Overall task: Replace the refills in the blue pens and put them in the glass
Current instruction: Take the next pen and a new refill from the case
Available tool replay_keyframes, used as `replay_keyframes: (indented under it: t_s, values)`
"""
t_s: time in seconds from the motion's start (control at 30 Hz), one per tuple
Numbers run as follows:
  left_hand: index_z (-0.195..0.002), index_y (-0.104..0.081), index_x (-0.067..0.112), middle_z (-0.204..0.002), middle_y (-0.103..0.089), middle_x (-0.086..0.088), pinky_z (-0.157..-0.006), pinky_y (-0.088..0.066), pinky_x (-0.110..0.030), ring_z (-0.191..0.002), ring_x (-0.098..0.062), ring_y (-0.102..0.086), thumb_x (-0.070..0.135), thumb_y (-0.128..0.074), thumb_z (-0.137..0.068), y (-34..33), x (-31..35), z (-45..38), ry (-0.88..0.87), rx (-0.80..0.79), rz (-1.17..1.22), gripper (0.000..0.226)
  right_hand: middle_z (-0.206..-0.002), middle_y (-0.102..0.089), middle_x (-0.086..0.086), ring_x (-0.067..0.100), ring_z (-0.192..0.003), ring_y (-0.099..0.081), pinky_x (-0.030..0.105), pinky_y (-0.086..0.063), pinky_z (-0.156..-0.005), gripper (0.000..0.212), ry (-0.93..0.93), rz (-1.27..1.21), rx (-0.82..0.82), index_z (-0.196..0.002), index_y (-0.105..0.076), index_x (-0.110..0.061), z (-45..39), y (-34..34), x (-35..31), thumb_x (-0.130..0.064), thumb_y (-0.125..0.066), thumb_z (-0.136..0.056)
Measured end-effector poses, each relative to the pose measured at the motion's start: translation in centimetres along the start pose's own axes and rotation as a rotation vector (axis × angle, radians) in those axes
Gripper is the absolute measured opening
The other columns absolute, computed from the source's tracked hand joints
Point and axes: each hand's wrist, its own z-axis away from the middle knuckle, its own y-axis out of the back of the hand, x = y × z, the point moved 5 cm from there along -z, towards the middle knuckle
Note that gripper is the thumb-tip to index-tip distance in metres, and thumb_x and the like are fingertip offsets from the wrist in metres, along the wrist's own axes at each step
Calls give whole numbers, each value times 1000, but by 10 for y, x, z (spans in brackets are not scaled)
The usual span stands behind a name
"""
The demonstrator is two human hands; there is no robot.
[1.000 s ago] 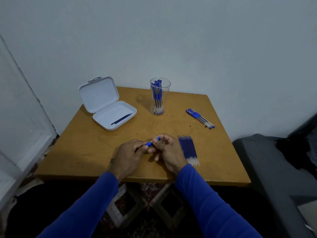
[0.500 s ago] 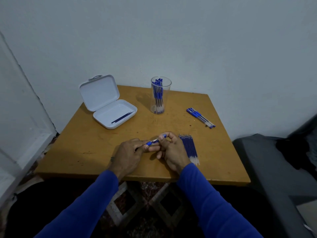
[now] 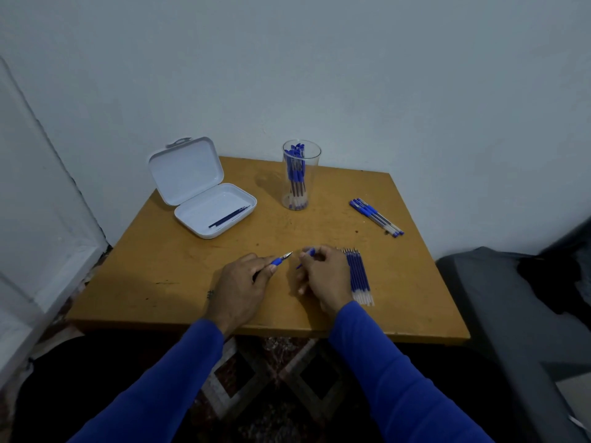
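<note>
Left hand [image 3: 238, 281] pinches uncapped blue pen [image 3: 279, 260], tip exposed. Right hand [image 3: 323, 276] curls round its cap [image 3: 309, 251]. Glass [image 3: 300, 179] at table [image 3: 166, 270] rear holds upright pens. Open white case [image 3: 204, 199] holds dark refills [image 3: 228, 217]. Refill row [image 3: 358, 276] beside right hand.

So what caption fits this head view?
Left hand holds an uncapped blue pen; right hand holds its cap.

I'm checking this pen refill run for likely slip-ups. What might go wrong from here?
1. The cap pinched in the right hand is small and may drop.
2. That hand sits right beside the row of refills and may scatter them.
3. The pen in the left hand has its tip bare and may mark the table.
</note>
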Motion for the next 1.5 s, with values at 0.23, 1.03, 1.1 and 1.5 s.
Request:
replay_keyframes:
  t_s: [0.23, 1.03, 1.1, 1.5]
  values:
    - [-127, -68, 24, -81, -58, 16, -63, -39, -16, -75, -2, -55, 33, -55, -102, 1, 3, 2, -19, 13, -18, 30, -93, -68, -5, 10, -85, -66, 29, -58, -74, 18, 139, 360, 36, -104, -65, -22, -10, -9, -2, -26, -76, -90]
    - [-127, -69, 30, -79, -53, 16, -57, -35, -16, -73, -4, -54, 36, -60, -99, -2, 1, 5, -69, -4, -30, 30, -80, -73, 3, 8, -71, -64, 31, -54, -73, 39, 211, 102, -139, -83, -73, -9, -1, -4, 4, -46, -69, -93]
    - [-127, -70, 30, -79, -53, 16, -58, -34, -16, -73, -3, -53, 38, -59, -99, -3, -1, 5, -66, -8, -41, 31, -80, -73, 5, 10, -71, -64, 33, -55, -74, 37, 203, 94, -141, -83, -73, -8, -2, -5, 5, -44, -70, -93]
    - [-122, -72, 30, -79, -60, 14, -59, -45, -22, -72, -5, -56, 32, -60, -99, -4, 0, 5, -81, -21, -36, 25, -82, -70, -2, 0, -64, -59, 20, -48, -63, 12, 232, 53, -290, -107, -70, -13, -2, -3, 3, -10, -68, -95]
